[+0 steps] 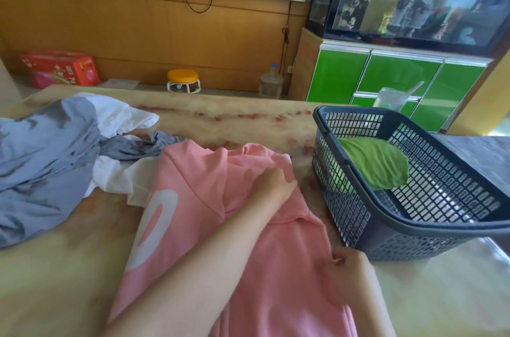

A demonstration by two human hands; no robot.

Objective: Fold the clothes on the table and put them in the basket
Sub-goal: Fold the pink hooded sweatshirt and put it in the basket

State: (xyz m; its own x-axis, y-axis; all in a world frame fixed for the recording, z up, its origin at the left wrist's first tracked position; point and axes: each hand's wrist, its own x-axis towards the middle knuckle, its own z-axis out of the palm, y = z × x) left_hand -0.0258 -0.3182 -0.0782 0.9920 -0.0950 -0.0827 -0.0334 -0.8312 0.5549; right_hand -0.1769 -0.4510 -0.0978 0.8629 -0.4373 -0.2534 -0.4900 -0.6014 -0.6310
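Beneath both hands, in the head view, the pink shirt (209,198) lies spread on the counter (55,267). The left hand (271,182) grips a fold near the collar; the right hand (349,260) pinches the shirt's right edge. Folding appears under way, not complete. Right of the hands, the basket (347,207) holds one green garment (378,162). The next move probably calls for drawing the pinched edge across evenly. Left of the left hand, grey clothes (41,157) and white clothes (118,116) remain unfolded.
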